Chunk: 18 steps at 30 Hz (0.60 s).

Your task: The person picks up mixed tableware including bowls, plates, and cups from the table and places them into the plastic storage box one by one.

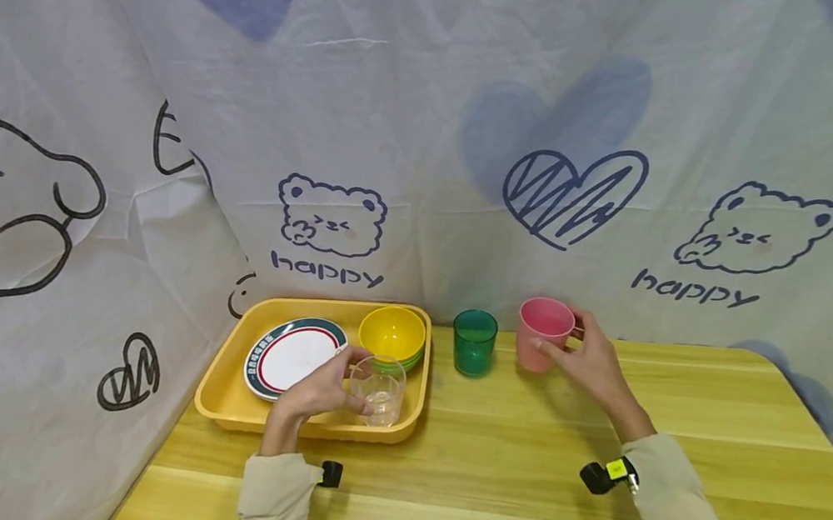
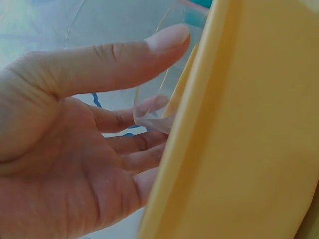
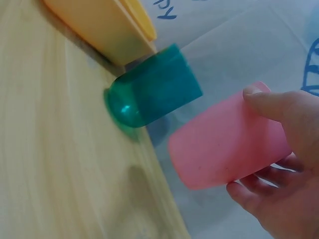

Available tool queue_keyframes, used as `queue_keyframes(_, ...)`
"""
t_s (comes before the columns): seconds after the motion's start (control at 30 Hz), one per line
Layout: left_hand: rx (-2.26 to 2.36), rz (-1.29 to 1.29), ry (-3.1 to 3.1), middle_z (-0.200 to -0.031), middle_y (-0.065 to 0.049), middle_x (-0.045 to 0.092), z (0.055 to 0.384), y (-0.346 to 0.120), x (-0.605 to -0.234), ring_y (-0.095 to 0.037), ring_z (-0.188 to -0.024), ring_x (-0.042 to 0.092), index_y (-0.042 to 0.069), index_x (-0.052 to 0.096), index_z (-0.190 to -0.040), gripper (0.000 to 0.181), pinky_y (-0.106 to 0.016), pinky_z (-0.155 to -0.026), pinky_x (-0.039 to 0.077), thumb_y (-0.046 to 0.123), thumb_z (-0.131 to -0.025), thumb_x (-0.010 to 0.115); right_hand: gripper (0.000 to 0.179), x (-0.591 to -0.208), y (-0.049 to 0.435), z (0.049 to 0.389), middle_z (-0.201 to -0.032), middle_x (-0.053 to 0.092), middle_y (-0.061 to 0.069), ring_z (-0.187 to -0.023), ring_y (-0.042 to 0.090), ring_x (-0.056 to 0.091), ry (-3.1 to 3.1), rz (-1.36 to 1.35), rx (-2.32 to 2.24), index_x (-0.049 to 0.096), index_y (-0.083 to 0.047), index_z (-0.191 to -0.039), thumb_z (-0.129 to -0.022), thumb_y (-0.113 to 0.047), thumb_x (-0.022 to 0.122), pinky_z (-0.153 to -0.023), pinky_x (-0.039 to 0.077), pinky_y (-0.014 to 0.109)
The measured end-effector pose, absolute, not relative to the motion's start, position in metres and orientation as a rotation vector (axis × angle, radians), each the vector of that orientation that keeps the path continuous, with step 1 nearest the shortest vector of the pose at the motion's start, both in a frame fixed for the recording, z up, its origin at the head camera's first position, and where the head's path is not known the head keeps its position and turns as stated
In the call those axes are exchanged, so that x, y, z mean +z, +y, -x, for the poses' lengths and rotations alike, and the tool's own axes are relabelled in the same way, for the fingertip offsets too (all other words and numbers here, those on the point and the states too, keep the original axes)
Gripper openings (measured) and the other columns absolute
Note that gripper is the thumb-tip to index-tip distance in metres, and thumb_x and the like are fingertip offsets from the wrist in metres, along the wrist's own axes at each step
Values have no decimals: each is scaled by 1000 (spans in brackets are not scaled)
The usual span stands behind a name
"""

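My left hand (image 1: 319, 386) holds a clear cup (image 1: 385, 399) between thumb and fingers, at the front right corner of a yellow tray (image 1: 235, 418). In the left wrist view the tray's wall partly hides the fingers and the cup. My right hand (image 1: 591, 362) grips a pink cup (image 1: 536, 351) near its rim, thumb on the near side. The right wrist view shows the pink cup (image 3: 224, 142) raised above the table, its shadow on the wood below. A green cup (image 1: 473, 345) stands upright between the tray and the pink cup.
Inside the tray lie a white plate (image 1: 302, 358) with a dark green rim and, at the back right, a yellow bowl (image 1: 390, 333) stacked over green. Behind the wooden table (image 1: 485, 484) hangs a printed cloth (image 1: 449, 238), close to the cups.
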State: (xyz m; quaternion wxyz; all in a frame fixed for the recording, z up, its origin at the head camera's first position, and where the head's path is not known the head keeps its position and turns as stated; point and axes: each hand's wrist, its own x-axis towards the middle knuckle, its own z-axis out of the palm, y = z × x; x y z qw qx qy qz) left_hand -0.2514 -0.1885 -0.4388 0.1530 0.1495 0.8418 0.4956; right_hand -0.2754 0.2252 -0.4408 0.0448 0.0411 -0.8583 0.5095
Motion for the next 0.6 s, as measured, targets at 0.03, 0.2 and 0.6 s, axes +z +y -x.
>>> queue_keyframes(0.03, 1418, -433, 2416, -135, -29, 53, 252, -189, -439, -47, -126, 50, -8, 43, -139, 79, -58, -109, 43, -6, -73, 87, 90, -439, 226, 274, -151, 42, 28, -136, 45, 44, -2614, -129, 1557, 26, 2, -156, -93, -36, 78, -107, 47, 56)
queue_keyframes(0.2, 1420, -438, 2407, -135, -28, 52, 253, -191, -439, -44, -124, 51, -7, 44, -139, 78, -58, -109, 43, -5, -74, 87, 89, -434, 227, 265, -150, 43, 27, -136, 45, 44, -2585, -131, 1549, 27, 1, -157, -93, -36, 78, -106, 48, 58)
queue_keyframes(0.6, 1416, -374, 2452, -141, -27, 53, 249, -195, -428, -45, -130, 50, -5, 44, -146, 78, -58, -110, 43, -1, -79, 85, 86, -424, 224, 246, -149, 44, 26, -134, 45, 45, -2500, -121, 1567, 30, 0, -156, -93, -34, 78, -105, 47, 57)
